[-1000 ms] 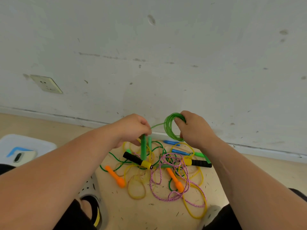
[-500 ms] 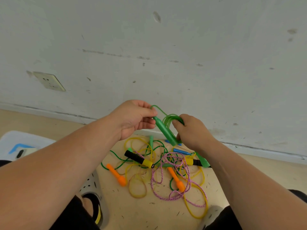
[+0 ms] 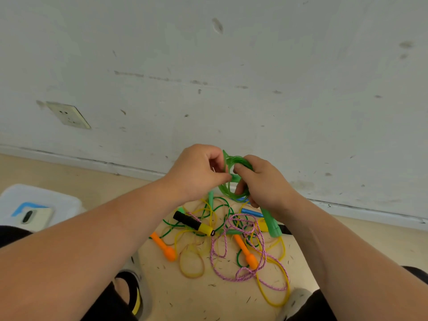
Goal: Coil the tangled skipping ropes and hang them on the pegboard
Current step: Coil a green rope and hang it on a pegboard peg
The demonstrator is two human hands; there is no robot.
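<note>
Head view: two hands hold one green rope coil (image 3: pixel 228 193) raised above the pile on the floor. The left hand (image 3: pixel 196 172) pinches a strand of the coil. The right hand (image 3: pixel 266 181) has its fingers curled round the loops, and one green handle (image 3: pixel 272 224) hangs below it. On the beige floor (image 3: pixel 208 297) lie two orange handles (image 3: pixel 165 247), one black-and-yellow handle (image 3: pixel 192 222), one pink rope (image 3: pixel 261 249) and one yellow rope (image 3: pixel 273 295). Behind them stands a scuffed white wall (image 3: pixel 231 66) with one socket (image 3: pixel 68 115).

Two hands showed, the left hand (image 3: pixel 196 172) and the right hand (image 3: pixel 266 181). There were two orange handles (image 3: pixel 165 248) (image 3: pixel 246 252), two black-and-yellow handles (image 3: pixel 193 223) (image 3: pixel 262 224), one green coil (image 3: pixel 239 159), one pink braided rope (image 3: pixel 243 278), one phone (image 3: pixel 34 217) and one wall socket (image 3: pixel 69 115).
</note>
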